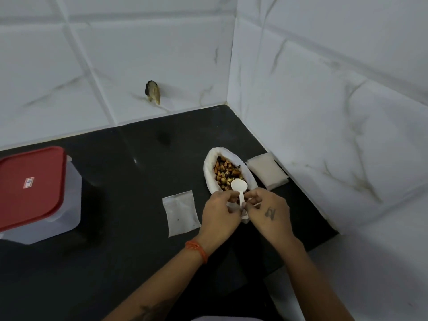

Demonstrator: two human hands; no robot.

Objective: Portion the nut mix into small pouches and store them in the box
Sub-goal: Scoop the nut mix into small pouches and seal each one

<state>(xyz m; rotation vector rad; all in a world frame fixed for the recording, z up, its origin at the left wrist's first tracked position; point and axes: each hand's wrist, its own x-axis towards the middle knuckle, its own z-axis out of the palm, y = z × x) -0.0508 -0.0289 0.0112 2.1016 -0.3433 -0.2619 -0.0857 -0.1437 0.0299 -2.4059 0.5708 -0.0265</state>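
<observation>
An open white bag of nut mix (pixel 228 172) lies on the black counter (pixel 129 262) near the corner. A white plastic spoon (pixel 239 188) stands over the bag's near end, bowl up. My left hand (pixel 221 213) and my right hand (pixel 269 212) meet at the spoon's handle and the bag's near edge, fingers curled and pinching there; which hand holds which part I cannot tell. An empty clear zip pouch (pixel 180 213) lies flat just left of my left hand. A stack of pouches (pixel 267 172) sits right of the bag. The box (pixel 34 193), clear with a red lid on, stands at the far left.
White marble-look tiled walls (pixel 324 135) close the counter at the back and right, forming a corner behind the bag. A capped pipe stub (pixel 153 91) sticks out of the back wall. The counter's right edge steps down near my right forearm.
</observation>
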